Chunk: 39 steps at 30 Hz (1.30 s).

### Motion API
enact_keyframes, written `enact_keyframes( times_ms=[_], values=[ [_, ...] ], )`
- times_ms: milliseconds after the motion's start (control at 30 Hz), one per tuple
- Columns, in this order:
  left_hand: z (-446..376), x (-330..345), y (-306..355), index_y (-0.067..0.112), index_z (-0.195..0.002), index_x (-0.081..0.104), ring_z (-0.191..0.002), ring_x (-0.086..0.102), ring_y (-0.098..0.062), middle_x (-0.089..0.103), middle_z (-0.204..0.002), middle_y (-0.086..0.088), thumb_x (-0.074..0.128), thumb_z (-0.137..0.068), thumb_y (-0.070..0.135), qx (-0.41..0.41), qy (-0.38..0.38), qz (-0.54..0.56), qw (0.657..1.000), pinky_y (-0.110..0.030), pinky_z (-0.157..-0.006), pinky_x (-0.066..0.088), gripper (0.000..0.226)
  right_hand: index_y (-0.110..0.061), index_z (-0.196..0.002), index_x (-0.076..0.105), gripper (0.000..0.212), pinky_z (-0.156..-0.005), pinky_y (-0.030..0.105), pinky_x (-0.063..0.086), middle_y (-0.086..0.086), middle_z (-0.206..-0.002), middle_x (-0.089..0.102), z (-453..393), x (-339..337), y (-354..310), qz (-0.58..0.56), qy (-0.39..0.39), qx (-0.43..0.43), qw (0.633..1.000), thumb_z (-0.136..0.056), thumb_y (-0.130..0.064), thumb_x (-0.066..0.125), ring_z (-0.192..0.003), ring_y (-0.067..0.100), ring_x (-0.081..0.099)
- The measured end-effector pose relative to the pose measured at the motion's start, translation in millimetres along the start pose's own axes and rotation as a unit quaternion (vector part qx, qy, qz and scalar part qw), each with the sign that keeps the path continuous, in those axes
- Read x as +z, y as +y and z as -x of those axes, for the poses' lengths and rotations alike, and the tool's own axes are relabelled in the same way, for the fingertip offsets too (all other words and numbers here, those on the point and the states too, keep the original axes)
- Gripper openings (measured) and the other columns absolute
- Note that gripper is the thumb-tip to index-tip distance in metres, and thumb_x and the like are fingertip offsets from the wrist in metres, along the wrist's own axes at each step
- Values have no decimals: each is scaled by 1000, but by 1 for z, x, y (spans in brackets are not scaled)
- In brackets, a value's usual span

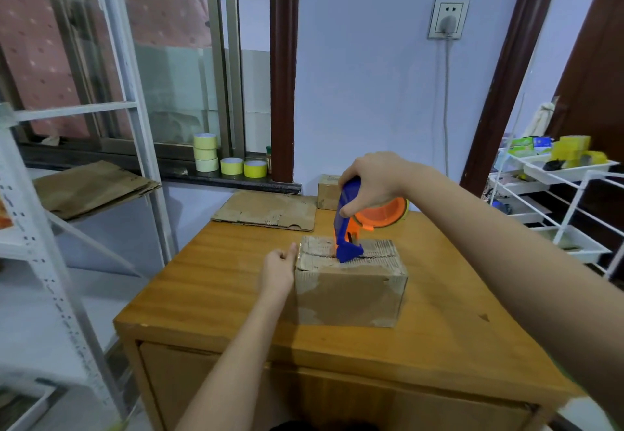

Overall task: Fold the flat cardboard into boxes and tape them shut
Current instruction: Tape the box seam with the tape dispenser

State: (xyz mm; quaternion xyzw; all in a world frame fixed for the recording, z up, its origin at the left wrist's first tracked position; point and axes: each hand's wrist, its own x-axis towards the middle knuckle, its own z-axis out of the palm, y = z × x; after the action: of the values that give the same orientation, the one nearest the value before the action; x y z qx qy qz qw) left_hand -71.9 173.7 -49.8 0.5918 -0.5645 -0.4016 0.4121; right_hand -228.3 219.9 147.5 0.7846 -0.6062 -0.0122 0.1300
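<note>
On the far left a white metal shelf point(67, 194) carries a stack of flat cardboard point(91, 187), and on the windowsill point(216, 179) behind it stand yellow tape rolls point(219, 160). Another flat cardboard sheet point(266, 211) lies at the back edge of the wooden table point(209, 282), with a small closed box point(328, 191) just beside it against the wall. My left hand point(278, 268) braces the left end of the box point(349, 282) I am closing, fingers curled against that side and thumb at its top edge. The box sits mid-table, its long axis running left to right, its top seam running the same way; the cardboard is worn, scuffed and peeled. My right hand point(373, 179) grips the blue and orange tape dispenser point(351, 228), whose nose presses down on the seam. At far right stands a white wire rack point(570, 194).
</note>
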Motion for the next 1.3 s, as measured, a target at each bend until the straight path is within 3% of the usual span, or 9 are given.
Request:
enact_keyframes(
  times_ms=[200,333,500,633,833,900,967,1167,1300],
  values=[
    [7,-8,8,9,-113,61,-99,63,-26,67,-107,-10,31,-100,49,17,-53,-80,995,-40,-86,51,52,-28,-112,65,47,-56,18,34,-8,-92,59,1,5,3,-10,20,1,1000,-75,-58,67,-83,17,51],
    [13,-7,-11,10,-113,67,-104,63,-30,69,-109,-14,23,-71,89,-70,-176,1,982,-45,-97,49,99,-29,-111,66,46,-56,18,34,-9,-90,60,2,8,5,-21,28,1,999,-75,-57,67,-82,16,51],
    [12,-13,2,6,-110,51,-105,55,-28,60,-112,-16,38,-102,14,-23,-89,-1,996,-39,-93,46,18,-30,-109,66,44,-57,20,34,-9,-91,60,4,10,11,-35,32,4,999,-74,-56,68,-83,16,51],
    [29,-15,28,16,-146,34,-137,34,-20,36,-148,2,36,-103,31,65,-91,89,990,-34,-107,29,45,-30,-112,65,47,-58,20,34,-8,-93,61,4,12,10,-33,32,9,999,-74,-57,68,-84,16,51],
    [38,-6,28,17,-153,8,-143,24,-21,18,-159,-2,40,-102,23,83,-150,-18,985,-40,-116,24,60,-27,-119,61,55,-69,25,35,-5,-106,64,8,13,13,-32,20,29,999,-75,-60,67,-88,16,50],
    [35,-10,32,20,-153,8,-147,12,-25,9,-161,-4,30,-103,35,110,-112,-256,954,-44,-119,14,56,-26,-120,60,56,-70,26,37,-5,-107,62,13,15,17,-46,8,34,998,-76,-60,66,-89,15,49],
    [36,-9,38,18,-153,14,-148,2,-23,4,-161,-6,22,-104,38,249,-36,-431,866,-42,-120,4,54,-25,-120,59,58,-74,29,42,-5,-102,57,19,18,25,-64,-3,41,997,-76,-62,66,-90,16,50],
    [42,2,44,14,-153,9,-147,6,-16,10,-160,-4,5,-93,63,332,-145,-499,787,-35,-121,6,78,-22,-116,60,56,-85,33,47,1,-106,49,38,35,51,-113,-23,37,993,-76,-61,66,-91,19,55],
    [39,3,42,15,-153,8,-147,4,-15,7,-160,-4,9,-92,67,339,-142,-519,771,-34,-121,4,80,-16,-99,60,53,-76,31,40,-1,-90,57,39,39,52,44,-61,28,997,-81,-66,54,-87,20,52]
  ],
)
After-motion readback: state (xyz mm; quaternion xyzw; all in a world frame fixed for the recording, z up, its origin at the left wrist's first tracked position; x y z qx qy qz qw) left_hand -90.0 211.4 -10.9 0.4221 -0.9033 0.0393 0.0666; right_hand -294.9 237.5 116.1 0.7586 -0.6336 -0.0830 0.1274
